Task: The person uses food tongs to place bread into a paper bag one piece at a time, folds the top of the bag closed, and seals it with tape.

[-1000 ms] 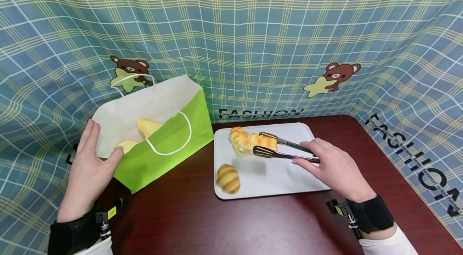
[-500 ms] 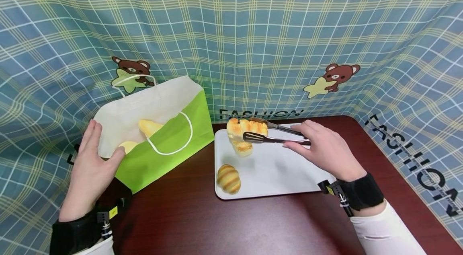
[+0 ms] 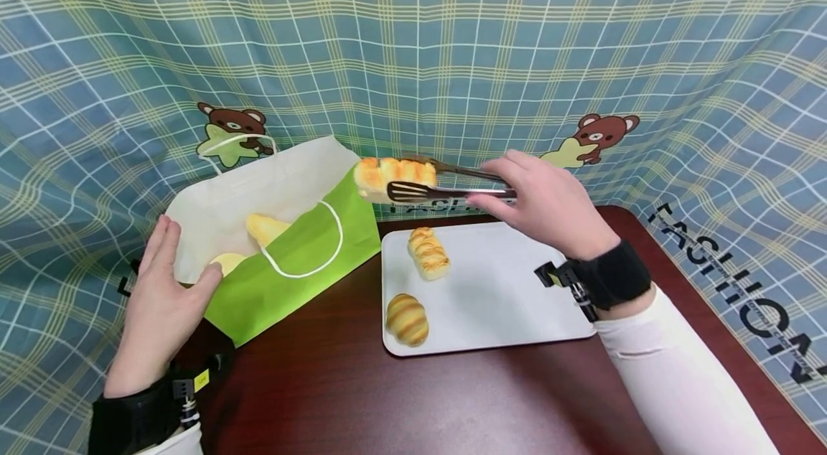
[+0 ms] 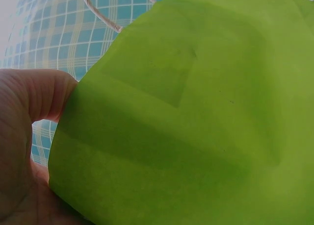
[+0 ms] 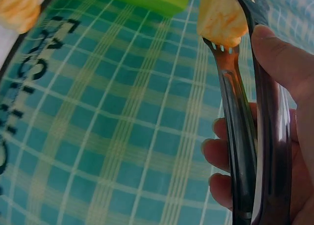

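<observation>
My right hand (image 3: 545, 207) grips dark metal tongs (image 3: 461, 193), thumb on one arm and fingers around the other. Between the tongs' slotted ends is a golden-topped bread roll (image 3: 375, 175), raised above the tray and near the right side of the green paper bag (image 3: 304, 290). In the right wrist view the bread (image 5: 223, 19) sits between the tong tips. My left hand (image 3: 158, 297) rests at the bag's left side, fingers fairly straight, thumb at the front rim. Seen from the left wrist, the bag's green panel (image 4: 171, 112) fills most of the view. Yellow bread pieces (image 3: 265, 227) lie inside the bag.
A white tray (image 3: 517, 290) lies right of the bag, holding a golden bread stick (image 3: 429, 254) and a striped round roll (image 3: 408, 319). The bag's white cord handle (image 3: 339, 232) loops over its front. Behind the dark red table (image 3: 362, 397) hangs a checked curtain (image 3: 446, 67).
My right hand has lifted the bread roll in the tongs off the tray, up and left toward the bag, uncovering the bread stick on the tray. The left hand has stayed put.
</observation>
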The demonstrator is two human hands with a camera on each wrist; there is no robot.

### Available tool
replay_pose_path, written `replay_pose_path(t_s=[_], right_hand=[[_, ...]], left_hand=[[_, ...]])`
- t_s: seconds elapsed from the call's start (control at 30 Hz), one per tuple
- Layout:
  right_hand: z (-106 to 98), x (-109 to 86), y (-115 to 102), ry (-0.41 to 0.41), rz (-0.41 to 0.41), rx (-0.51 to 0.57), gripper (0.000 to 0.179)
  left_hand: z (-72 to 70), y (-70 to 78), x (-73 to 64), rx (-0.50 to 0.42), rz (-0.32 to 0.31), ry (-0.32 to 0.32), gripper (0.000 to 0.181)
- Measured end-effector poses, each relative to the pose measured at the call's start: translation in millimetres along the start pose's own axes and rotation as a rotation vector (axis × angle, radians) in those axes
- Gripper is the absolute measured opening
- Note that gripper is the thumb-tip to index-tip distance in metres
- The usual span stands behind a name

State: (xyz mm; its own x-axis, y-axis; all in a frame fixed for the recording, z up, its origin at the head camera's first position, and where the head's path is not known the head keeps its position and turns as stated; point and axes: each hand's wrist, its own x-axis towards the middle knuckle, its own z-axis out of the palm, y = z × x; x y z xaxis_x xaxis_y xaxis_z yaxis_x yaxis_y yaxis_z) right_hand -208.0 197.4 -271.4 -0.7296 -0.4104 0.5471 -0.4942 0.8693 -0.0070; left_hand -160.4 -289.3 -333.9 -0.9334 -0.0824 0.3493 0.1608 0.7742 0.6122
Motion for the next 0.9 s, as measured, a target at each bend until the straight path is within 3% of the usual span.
replay_pose_path(t_s=[0.5,0.9], right_hand=[[-8.9,93.6,-43.7,-0.112,-0.093,-0.053,0.056],[18.7,139.0,-84.2,-0.248,-0.173,-0.129,0.048]], left_hand=[[0.2,2.3,0.4,-0.003,0.002,0.002,0.078],[-0.5,0.0,-0.5,-0.003,-0.001,-0.002,0.079]])
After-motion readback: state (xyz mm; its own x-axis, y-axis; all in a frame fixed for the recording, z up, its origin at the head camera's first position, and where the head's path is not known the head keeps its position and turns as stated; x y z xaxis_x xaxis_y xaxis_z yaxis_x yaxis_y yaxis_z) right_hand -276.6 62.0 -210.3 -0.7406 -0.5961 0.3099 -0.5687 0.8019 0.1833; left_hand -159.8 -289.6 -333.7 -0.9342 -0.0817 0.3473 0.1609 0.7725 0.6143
